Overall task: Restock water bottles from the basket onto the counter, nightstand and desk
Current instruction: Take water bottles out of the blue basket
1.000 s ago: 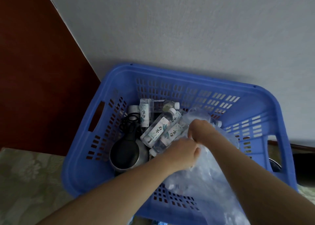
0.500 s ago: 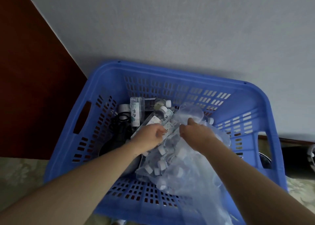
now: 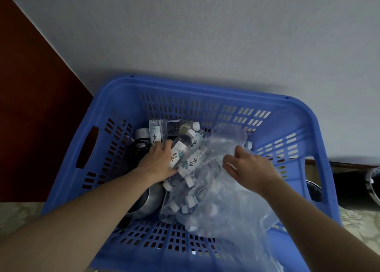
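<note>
The blue basket (image 3: 205, 86) sits on the floor by the grey wall (image 3: 205, 35). Half a second ago the two hands were close together at the top of the bag (image 3: 230, 210). Now they have moved apart. The left hand (image 3: 159, 164) has slid over to the left, onto the loose bottles in the middle of the basket. Its fingers go over the top of one bottle (image 3: 176, 154) and its thumb is under it, so it has a grip round that bottle. The bottle lies flat in the pile, with its white cap pointing to the far wall of the basket. A second bottle (image 3: 193, 162) lies right next to it, touching. The right hand (image 3: 248, 168) has stayed on the clear bag, with its fingers bent down into the plastic, holding it. More small bottles with white caps (image 3: 189, 201) are inside the bag, near the front of the basket. A shiny pot (image 3: 152, 199) and a black cord (image 3: 137, 148) lie on the left side of the basket, partly under the left arm.
</note>
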